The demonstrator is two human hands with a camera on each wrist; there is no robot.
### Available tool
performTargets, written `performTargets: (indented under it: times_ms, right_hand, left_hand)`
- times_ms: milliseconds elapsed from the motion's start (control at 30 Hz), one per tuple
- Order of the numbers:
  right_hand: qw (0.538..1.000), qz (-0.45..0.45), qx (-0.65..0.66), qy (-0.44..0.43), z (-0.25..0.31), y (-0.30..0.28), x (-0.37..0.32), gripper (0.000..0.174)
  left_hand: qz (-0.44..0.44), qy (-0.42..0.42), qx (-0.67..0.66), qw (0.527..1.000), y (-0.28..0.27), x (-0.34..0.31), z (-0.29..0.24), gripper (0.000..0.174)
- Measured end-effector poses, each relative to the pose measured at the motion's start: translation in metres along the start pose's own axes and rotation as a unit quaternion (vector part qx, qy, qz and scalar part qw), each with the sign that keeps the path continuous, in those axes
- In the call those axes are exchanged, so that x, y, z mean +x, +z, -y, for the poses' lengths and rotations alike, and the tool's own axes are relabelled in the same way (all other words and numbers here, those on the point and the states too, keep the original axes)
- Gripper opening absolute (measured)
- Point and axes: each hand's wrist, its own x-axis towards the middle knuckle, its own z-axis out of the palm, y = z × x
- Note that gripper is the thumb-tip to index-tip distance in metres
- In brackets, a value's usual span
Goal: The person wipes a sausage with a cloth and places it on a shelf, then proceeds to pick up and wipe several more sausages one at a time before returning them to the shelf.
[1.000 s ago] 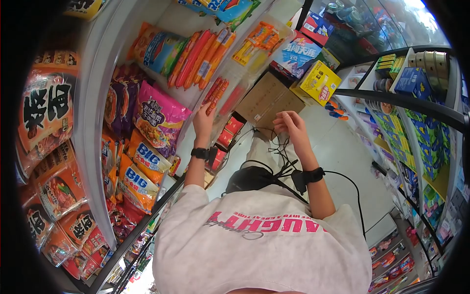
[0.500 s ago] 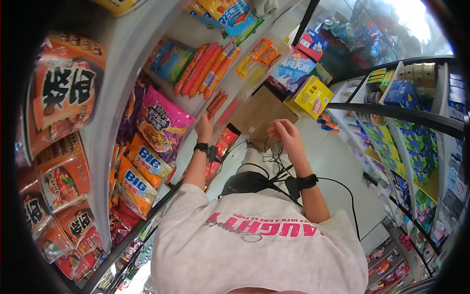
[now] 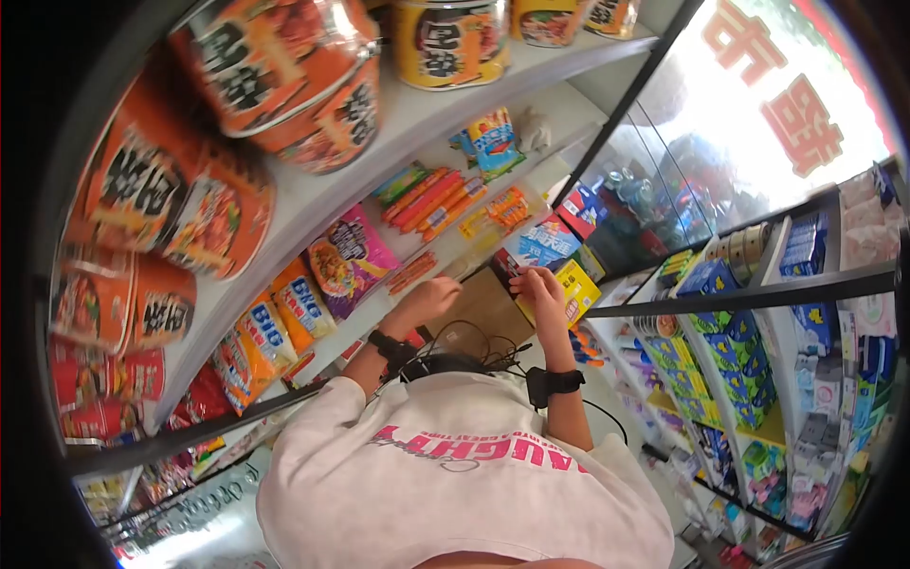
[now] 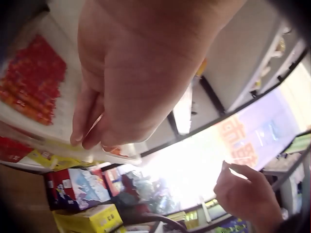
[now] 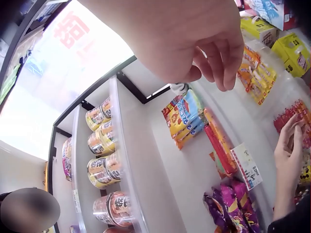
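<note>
My left hand is at the edge of the shelf tray, just below thin red stick packs. In the left wrist view, the left hand points its loosely bent fingers down beside the red packs, with nothing visible in them. The right wrist view shows the left hand close to the red packs; contact is unclear. My right hand hangs in the air in front of a yellow box. Its fingers curve loosely and hold nothing in the right wrist view, where the right hand appears large.
Long orange and red sausages, orange sticks and a pink noodle bag lie on the left shelf. Noodle tubs stand above. A cardboard box is below my hands. Packed shelves with a dark rail line the right.
The head view has tilted and shifted, bringing more upper-shelf tubs and the bright window into view. My left hand has come away from the red packs it touched, toward the right hand.
</note>
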Motion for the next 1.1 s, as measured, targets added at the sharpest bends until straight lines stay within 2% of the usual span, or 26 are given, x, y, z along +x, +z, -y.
performTargets:
  times_ms: [100,167,200,300,367,600,700,900,1000,1100]
  right_hand:
    - [1.000,0.024,-0.007,-0.004,0.003,0.012,0.010,0.025]
    - [0.999,0.040,-0.001,-0.005,0.005,0.023,0.014,0.026]
    - [0.999,0.046,0.001,-0.004,0.006,0.027,0.015,0.026]
    - [0.997,0.081,-0.018,-0.005,0.019,0.044,0.011,0.026]
    - [0.995,0.098,-0.031,-0.008,0.021,0.048,0.013,0.026]
    - [0.992,0.112,-0.049,-0.019,0.020,0.048,0.018,0.027]
    - [0.992,0.110,-0.049,-0.031,0.022,0.047,0.020,0.028]
    - [0.994,0.091,-0.052,-0.024,0.032,0.046,0.017,0.027]
    - [0.994,0.096,-0.045,-0.026,0.031,0.044,0.022,0.026]
    - [0.993,0.105,-0.040,-0.028,0.029,0.045,0.025,0.026]
  left_hand:
    - [-0.033,0.062,-0.071,0.995,-0.032,0.008,-0.069,0.019]
    - [-0.126,0.044,0.048,0.990,-0.049,0.016,-0.090,0.021]
    - [-0.169,0.035,0.105,0.979,-0.054,0.020,-0.092,0.022]
    - [-0.284,-0.004,0.140,0.949,-0.060,0.044,-0.056,0.026]
    - [-0.263,-0.047,0.165,0.949,-0.057,0.051,-0.031,0.027]
    - [-0.260,-0.114,0.270,0.920,-0.047,0.069,-0.026,0.029]
    - [-0.249,-0.136,0.225,0.932,-0.048,0.074,-0.016,0.027]
    - [-0.218,-0.143,0.236,0.936,-0.055,0.069,-0.032,0.028]
    - [-0.281,-0.097,0.265,0.917,-0.050,0.067,-0.030,0.027]
    - [-0.286,-0.087,0.258,0.919,-0.052,0.064,-0.028,0.026]
